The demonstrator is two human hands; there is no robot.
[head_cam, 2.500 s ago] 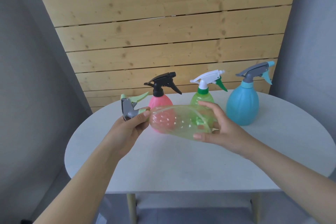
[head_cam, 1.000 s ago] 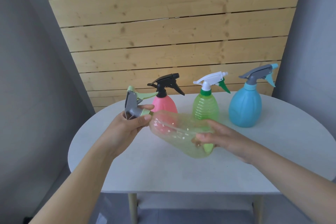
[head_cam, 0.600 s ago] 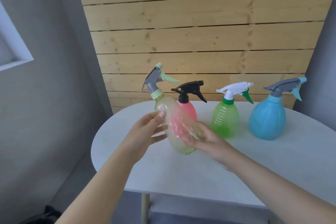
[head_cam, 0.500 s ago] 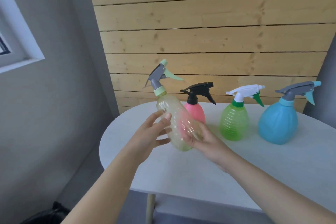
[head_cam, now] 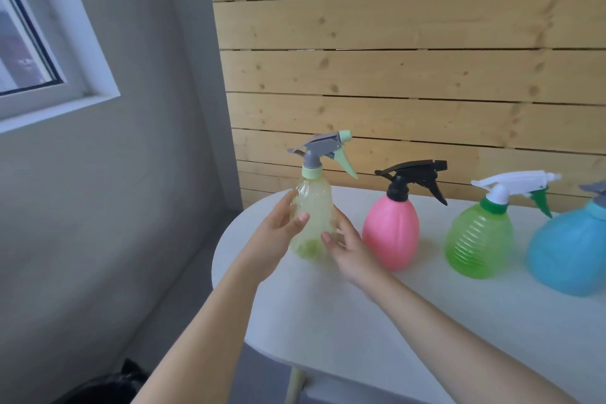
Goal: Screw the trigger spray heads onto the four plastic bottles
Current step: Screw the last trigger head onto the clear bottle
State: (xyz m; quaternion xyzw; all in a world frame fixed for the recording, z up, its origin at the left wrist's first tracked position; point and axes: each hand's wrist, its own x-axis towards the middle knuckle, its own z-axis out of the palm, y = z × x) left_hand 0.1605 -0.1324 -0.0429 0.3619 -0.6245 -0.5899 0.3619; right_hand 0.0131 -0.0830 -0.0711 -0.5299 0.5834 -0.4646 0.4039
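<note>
A pale yellow see-through bottle (head_cam: 316, 203) stands upright at the left end of the white table (head_cam: 360, 321), with a grey and light-green trigger head (head_cam: 323, 147) on its neck. My left hand (head_cam: 278, 234) wraps its left side, thumb on the front. My right hand (head_cam: 349, 248) presses its lower right side. To the right, in a row, stand a pink bottle (head_cam: 392, 233) with a black head (head_cam: 413, 174), a green bottle (head_cam: 478, 246) with a white head (head_cam: 511, 182), and a blue bottle (head_cam: 570, 256) cut off by the frame edge.
The table's rounded left edge lies just left of the yellow bottle. A wooden slat wall (head_cam: 410, 75) stands behind the table. A window (head_cam: 32, 52) is in the grey wall at left. A black object (head_cam: 108, 387) lies on the floor.
The yellow bottle went from lying sideways in my hands to upright, and now stands on the table left of the pink one. My left hand moved from the trigger head to the body.
</note>
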